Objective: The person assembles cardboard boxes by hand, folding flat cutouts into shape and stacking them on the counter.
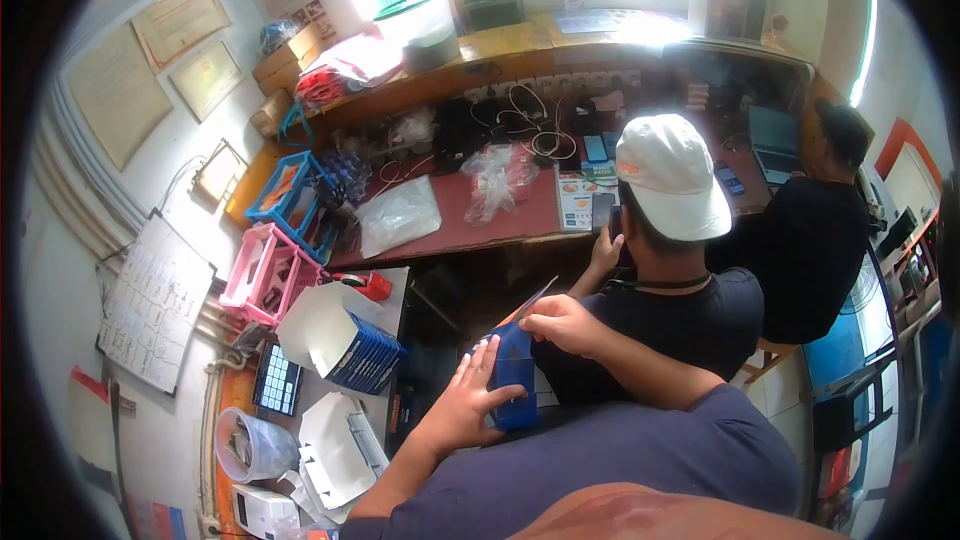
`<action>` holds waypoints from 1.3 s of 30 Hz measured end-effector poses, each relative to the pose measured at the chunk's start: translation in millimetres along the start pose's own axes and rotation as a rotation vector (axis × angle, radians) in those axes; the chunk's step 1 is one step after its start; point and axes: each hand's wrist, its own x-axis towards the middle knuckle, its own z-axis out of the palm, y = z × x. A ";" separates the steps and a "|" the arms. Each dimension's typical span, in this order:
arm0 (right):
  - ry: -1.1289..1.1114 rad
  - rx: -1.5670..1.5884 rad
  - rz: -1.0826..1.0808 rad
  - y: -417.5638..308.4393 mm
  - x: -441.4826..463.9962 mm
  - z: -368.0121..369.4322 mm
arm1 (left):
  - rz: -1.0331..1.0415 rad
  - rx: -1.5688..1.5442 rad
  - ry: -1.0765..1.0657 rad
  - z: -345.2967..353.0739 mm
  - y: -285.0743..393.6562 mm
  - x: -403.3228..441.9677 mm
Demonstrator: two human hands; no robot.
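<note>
A small blue box point(516, 372) is held low in front of my body, tilted. My left hand point(465, 402) is wrapped around its near left side, with the thumb across the front. At its upper edge, my right hand point(562, 324) pinches a thin, stiff piece point(538, 298) that sticks up. I cannot tell whether that piece is the box's flap or a separate card. What the box contains is hidden.
Just ahead sits a person in a white cap point(672, 175), holding a phone; another person sits at right by a laptop point(774, 144). At left, a side table carries an open blue-and-white carton point(365, 355), red tape dispenser point(367, 284), calculator point(277, 380) and bin point(257, 443).
</note>
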 end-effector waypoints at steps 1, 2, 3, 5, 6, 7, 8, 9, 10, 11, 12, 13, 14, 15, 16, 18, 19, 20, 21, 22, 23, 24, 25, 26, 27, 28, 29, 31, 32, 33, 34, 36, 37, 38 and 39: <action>0.000 0.030 -0.027 1.1 -0.1 3.5 | 0.001 0.036 -0.016 -4.1 0.4 0.4; 0.000 0.058 -0.055 1.3 0.1 4.8 | 0.003 0.073 -0.032 -7.4 0.6 0.4; -0.023 -0.075 -0.045 -0.5 -0.6 3.4 | -0.009 0.039 -0.001 -10.1 0.6 -0.2; -0.069 -0.347 -0.026 -8.7 -4.9 -0.1 | -0.032 -0.029 0.064 -13.9 -0.1 -0.3; -0.123 -0.358 -0.018 -14.0 -9.7 2.2 | -0.022 -0.072 0.111 -12.7 -0.8 0.1; -0.122 -0.341 -0.013 -10.9 -10.5 4.3 | -0.012 -0.116 0.158 -10.0 -1.3 -0.3; -0.120 -0.323 -0.007 -7.9 -11.1 6.6 | -0.003 -0.161 0.203 -7.2 -1.6 -0.9; -0.105 -0.308 -0.019 -8.7 -12.2 8.1 | -0.015 -0.127 0.201 -4.1 -1.5 -0.6; -0.090 -0.293 -0.030 -10.7 -14.2 9.8 | -0.027 -0.095 0.199 -0.4 -1.2 0.0; -0.075 -0.278 -0.041 -11.6 -15.4 10.6 | -0.040 -0.062 0.197 1.6 -1.0 0.2; -0.069 -0.302 -0.037 -11.9 -15.4 9.7 | -0.049 -0.029 0.175 1.4 -1.2 0.3; -0.063 -0.325 -0.035 -12.8 -14.5 7.5 | -0.057 0.005 0.153 0.4 -1.8 1.0; -0.057 -0.348 -0.031 -14.1 -13.5 5.6 | -0.065 0.038 0.130 -0.9 -2.0 2.0; -0.032 -0.253 0.009 -17.6 -12.7 6.4 | -0.069 0.083 0.096 -3.5 0.0 3.0; -0.020 -0.188 0.041 -18.5 -10.9 5.1 | -0.072 0.127 0.060 -7.4 3.5 3.9; 0.005 -0.059 0.105 -19.2 -7.6 2.5 | -0.081 0.186 -0.009 -8.0 6.0 3.6; 0.009 -0.043 0.125 -21.0 -6.8 2.8 | -0.087 0.201 -0.042 -6.9 6.4 3.5; 0.012 -0.028 0.144 -23.1 -6.1 4.1 | -0.093 0.217 -0.073 -5.5 6.6 3.2; 0.014 -0.012 0.162 -24.1 -5.4 5.6 | -0.095 0.254 -0.078 -2.1 6.2 2.4; 0.019 -0.015 0.160 -23.5 -4.2 7.1 | -0.097 0.292 -0.082 3.1 5.2 1.4; 0.023 -0.017 0.158 -22.3 -2.8 8.4 | -0.099 0.329 -0.087 6.3 5.2 0.7; 0.027 -0.020 0.156 -20.9 -1.3 9.2 | -0.109 0.331 -0.097 5.2 6.8 1.8; 0.010 -0.040 0.133 -18.4 0.2 9.2 | -0.119 0.334 -0.107 2.3 9.0 3.7; -0.007 -0.060 0.110 -15.5 1.5 8.2 | -0.128 0.336 -0.117 0.5 10.0 4.9; -0.023 -0.080 0.086 -16.9 1.6 7.8 | -0.117 0.312 -0.079 0.4 8.7 5.1; -0.046 -0.135 0.080 -20.1 -0.3 6.3 | -0.104 0.288 -0.040 -0.1 6.1 4.8; -0.069 -0.191 0.073 -25.7 -3.4 3.8 | -0.091 0.265 -0.002 -1.7 3.4 4.8; -0.120 -0.372 0.017 -35.0 -7.9 0.1 | -0.034 0.075 0.093 -8.2 -1.9 2.6; -0.149 -0.498 -0.032 -37.4 -9.6 -1.8 | -0.005 -0.020 0.138 -10.6 -3.2 2.0; -0.178 -0.625 -0.081 -38.2 -10.4 -2.6 | -0.003 -0.055 0.149 -12.2 -2.0 2.0; -0.190 -0.623 -0.071 -36.5 -10.2 -1.9 | -0.001 -0.090 0.161 -14.0 0.3 1.7; -0.219 -0.618 -0.050 -29.8 -11.5 2.9 | -0.020 -0.123 0.169 -14.7 4.1 0.8; -0.186 -0.602 -0.111 -27.5 -13.0 5.5 | -0.040 -0.119 0.166 -14.3 5.7 0.8; -0.165 -0.601 -0.125 -23.3 -13.6 7.3 | -0.059 -0.115 0.164 -14.0 6.7 1.4; -0.143 -0.600 -0.140 -17.3 -13.0 8.5 | -0.061 -0.069 0.173 -14.1 7.1 2.8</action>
